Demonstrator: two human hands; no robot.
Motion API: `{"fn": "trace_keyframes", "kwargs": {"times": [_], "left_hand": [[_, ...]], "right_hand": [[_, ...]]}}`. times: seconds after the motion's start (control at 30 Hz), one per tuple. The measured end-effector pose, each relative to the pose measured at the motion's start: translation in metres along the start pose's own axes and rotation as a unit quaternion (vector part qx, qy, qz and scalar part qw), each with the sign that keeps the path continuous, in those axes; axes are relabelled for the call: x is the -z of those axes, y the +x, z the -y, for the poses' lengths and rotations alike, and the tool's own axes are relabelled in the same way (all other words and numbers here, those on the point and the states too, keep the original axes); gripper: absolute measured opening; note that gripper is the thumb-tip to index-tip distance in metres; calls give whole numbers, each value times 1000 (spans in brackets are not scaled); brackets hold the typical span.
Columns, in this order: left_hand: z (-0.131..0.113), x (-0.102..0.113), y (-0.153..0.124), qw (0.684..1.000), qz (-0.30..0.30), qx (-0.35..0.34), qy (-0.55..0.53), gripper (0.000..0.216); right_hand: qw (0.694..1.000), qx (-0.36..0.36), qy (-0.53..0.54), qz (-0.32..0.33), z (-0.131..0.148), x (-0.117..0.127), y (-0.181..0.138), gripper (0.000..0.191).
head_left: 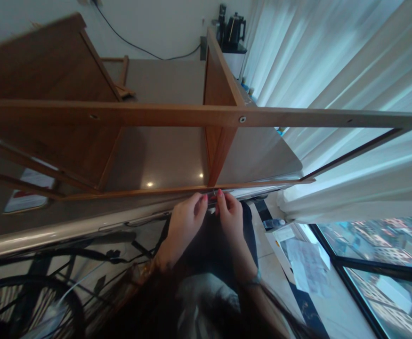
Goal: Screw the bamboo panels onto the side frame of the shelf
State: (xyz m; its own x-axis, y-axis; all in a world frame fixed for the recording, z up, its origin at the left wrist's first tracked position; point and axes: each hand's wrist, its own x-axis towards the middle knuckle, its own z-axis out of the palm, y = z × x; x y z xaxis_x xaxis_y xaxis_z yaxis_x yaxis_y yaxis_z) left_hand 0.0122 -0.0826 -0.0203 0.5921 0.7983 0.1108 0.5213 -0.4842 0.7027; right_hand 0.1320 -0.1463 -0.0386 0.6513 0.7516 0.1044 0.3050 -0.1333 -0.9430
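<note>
A wooden shelf frame lies on its side across a glossy grey table, with long rails and an upright divider panel. My left hand and my right hand meet at the near table edge, just under the frame's lower rail. Both pinch a small clear item between fingertips; I cannot make out what it is. Both hands' fingers are curled together.
A black kettle stands on a white unit at the back. White curtains hang at the right beside a window. Papers lie on the floor. A printed sheet rests on the table's left. Cables and a black wire frame sit below left.
</note>
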Motion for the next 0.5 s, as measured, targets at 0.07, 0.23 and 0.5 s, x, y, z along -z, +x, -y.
{"fn": "trace_keyframes", "kwargs": {"times": [0.07, 0.23, 0.5], "left_hand": [[4, -4, -1, 996, 3, 16, -86, 31], [0, -14, 6, 973, 27, 56, -223, 39], [-6, -25, 14, 935, 50, 75, -342, 41]], "right_hand": [[997, -29, 70, 7, -2, -1, 0, 39], [992, -58, 101, -46, -9, -3, -1, 31], [959, 45, -250, -122, -18, 8, 1, 41]]}}
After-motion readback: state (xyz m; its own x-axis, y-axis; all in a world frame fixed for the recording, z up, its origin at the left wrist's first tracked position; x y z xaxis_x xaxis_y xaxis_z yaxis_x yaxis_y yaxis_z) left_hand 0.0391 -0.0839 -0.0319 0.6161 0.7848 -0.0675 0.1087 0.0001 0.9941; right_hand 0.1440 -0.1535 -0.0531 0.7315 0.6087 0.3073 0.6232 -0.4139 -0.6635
